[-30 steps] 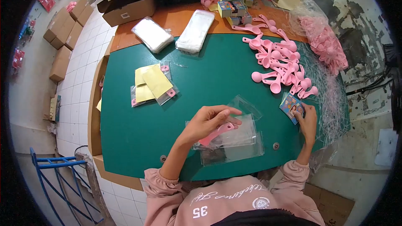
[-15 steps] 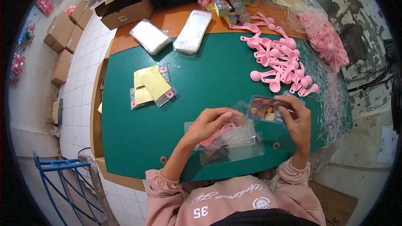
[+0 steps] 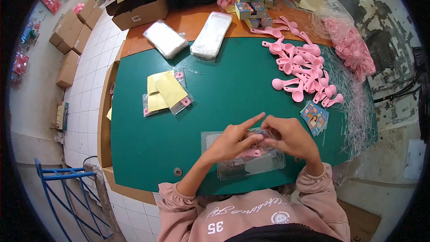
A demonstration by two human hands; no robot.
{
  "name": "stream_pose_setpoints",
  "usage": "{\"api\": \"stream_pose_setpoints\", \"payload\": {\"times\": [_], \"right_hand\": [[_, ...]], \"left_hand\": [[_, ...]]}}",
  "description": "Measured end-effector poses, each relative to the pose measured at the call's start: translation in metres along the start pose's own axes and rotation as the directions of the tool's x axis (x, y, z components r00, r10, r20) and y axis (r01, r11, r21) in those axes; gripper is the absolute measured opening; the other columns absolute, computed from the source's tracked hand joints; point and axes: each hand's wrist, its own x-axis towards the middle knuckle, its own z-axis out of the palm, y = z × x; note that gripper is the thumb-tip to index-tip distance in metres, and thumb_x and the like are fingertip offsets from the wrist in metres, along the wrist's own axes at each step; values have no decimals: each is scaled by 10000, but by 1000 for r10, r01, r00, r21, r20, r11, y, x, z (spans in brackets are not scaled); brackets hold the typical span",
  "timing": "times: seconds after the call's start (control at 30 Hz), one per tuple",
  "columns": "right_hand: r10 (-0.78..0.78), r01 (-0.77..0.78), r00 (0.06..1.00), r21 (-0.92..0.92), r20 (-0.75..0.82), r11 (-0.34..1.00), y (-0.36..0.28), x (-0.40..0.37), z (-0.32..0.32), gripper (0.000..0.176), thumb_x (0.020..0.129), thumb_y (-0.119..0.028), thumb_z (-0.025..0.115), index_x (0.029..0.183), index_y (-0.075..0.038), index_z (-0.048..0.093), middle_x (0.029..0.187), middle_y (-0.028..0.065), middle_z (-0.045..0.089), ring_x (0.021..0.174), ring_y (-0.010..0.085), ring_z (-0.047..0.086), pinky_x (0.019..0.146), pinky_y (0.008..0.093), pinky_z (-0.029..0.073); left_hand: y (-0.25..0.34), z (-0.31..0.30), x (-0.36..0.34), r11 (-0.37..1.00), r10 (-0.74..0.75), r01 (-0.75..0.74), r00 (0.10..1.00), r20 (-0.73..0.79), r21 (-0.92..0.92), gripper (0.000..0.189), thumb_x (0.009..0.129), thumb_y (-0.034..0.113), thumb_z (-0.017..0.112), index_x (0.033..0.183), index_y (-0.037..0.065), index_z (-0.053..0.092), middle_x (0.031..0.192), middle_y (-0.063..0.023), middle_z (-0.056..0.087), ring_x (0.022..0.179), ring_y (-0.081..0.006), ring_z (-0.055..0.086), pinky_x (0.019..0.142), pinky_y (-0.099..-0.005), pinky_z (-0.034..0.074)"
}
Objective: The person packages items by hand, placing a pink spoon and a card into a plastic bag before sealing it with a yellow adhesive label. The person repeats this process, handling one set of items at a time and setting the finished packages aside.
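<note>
My left hand (image 3: 233, 142) pinches a clear plastic bag (image 3: 268, 160) at its near-side opening, index finger stretched out. Inside or under that plastic lies a pink measuring spoon (image 3: 251, 153), its handle end showing below the fingers. My right hand (image 3: 293, 138) is curled at the bag's mouth, touching the left fingertips. Its fingers are closed on a printed card, which the hands almost fully hide. More flat clear bags lie beneath both hands. To the right, a small fan of blue printed cards (image 3: 314, 117) rests on the green table mat (image 3: 161, 143).
Pink spoons (image 3: 304, 69) lie heaped at the right. Packed bags with yellow cards (image 3: 168, 90) sit at the left. Two stacks of clear bags (image 3: 165, 39), bundled cards (image 3: 251, 9) and an open cardboard box (image 3: 141, 11) stand farther back. Shredded plastic (image 3: 358, 112) lines the right edge.
My right hand has brought the printed card leftward to the bag, where it is now mostly hidden. The hands have come together. The blue card fan is now uncovered.
</note>
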Motion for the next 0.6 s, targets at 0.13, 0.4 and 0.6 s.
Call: {"api": "stream_pose_setpoints", "payload": {"times": [0.13, 0.4, 0.6], "right_hand": [[-130, 132, 990, 51, -52, 990, 21, 8, 15, 197, 689, -97, 673, 833, -1, 580, 806, 134, 600, 666, 239, 578, 605, 307, 450], [231, -198, 973, 455, -17, 868, 38, -5, 3, 188, 697, -64, 697, 855, 4, 621, 802, 40, 614, 725, 104, 566, 639, 264, 453], [252, -195, 967, 516, -42, 834, 25, -9, 3, 166, 696, -127, 714, 762, -17, 609, 705, 23, 592, 661, 67, 508, 583, 231, 405]], "left_hand": [[15, 0, -4, 954, -106, 98, 994, 13, 283, 730, 850, 246, 566, 1393, 83, 106, 743, -204, 626, 622, -294, 618, 607, -315, 462], [17, -43, -28, 971, -144, 107, 976, 166, 212, 706, 792, 218, 650, 1361, 121, 243, 945, -149, 641, 830, -209, 638, 736, -320, 513], [19, -50, -33, 979, -133, 124, 990, 48, 164, 612, 785, 169, 654, 1312, 110, 349, 906, -141, 648, 817, -150, 620, 721, -299, 516]]}}
